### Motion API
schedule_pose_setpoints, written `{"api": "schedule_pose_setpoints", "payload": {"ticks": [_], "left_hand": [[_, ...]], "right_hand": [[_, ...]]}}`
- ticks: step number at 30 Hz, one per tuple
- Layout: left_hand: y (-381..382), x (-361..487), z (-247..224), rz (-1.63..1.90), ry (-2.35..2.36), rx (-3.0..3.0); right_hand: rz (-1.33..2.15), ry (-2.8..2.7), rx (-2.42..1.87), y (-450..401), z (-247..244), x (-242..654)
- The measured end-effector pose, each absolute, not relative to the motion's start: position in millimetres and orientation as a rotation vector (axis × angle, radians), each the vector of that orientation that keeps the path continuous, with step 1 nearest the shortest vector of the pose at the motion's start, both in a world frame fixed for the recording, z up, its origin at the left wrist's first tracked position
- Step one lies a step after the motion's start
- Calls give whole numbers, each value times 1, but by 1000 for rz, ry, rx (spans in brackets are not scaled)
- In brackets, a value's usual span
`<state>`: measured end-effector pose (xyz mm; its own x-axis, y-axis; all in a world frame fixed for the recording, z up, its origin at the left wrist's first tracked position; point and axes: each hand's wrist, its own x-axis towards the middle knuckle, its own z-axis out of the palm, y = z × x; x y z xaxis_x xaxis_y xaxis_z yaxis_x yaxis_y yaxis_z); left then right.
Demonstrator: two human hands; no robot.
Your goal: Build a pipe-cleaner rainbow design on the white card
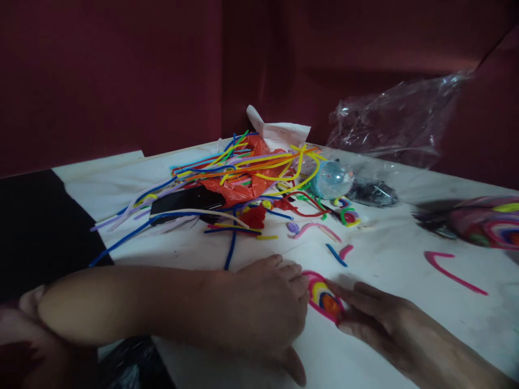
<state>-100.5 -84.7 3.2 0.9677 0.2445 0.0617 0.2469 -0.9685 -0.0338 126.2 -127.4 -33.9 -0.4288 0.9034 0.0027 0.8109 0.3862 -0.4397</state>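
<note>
A teardrop-shaped coil of fuzzy pipe cleaners [329, 304] lies on the white tabletop between my two hands. Its outer band is pink, with yellow, white and blue bands inside and an orange middle. My right hand [383, 319] holds the coil's right end, thumb on the near side and fingers on the far side. Palm down at the coil's left side is my left hand [270, 305]; its fingers are bent at the pink edge, while the thumb points away toward me. The left fingertips are partly hidden by the hand itself.
Behind my hands spreads a pile of loose pipe cleaners [231, 167] with red plastic [239, 186]. A clear bluish container [334, 179] and a transparent bag [393, 121] stand at the back. Farther right lie a bent pink pipe cleaner [456, 274] and a multicoloured piece [486, 221].
</note>
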Motion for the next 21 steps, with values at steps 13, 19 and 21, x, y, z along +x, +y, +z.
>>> {"api": "schedule_pose_setpoints", "payload": {"ticks": [13, 19, 21], "left_hand": [[-85, -101, -4, -60, -379, -3114], [-87, -101, -5, -68, -410, -3099], [-89, -101, -6, -77, -430, -3084]], "right_hand": [[646, -2375, -1522, -126, -32, 126], [668, -2364, -1548, -126, -31, 124], [685, -2368, -1541, -126, -30, 123]]}}
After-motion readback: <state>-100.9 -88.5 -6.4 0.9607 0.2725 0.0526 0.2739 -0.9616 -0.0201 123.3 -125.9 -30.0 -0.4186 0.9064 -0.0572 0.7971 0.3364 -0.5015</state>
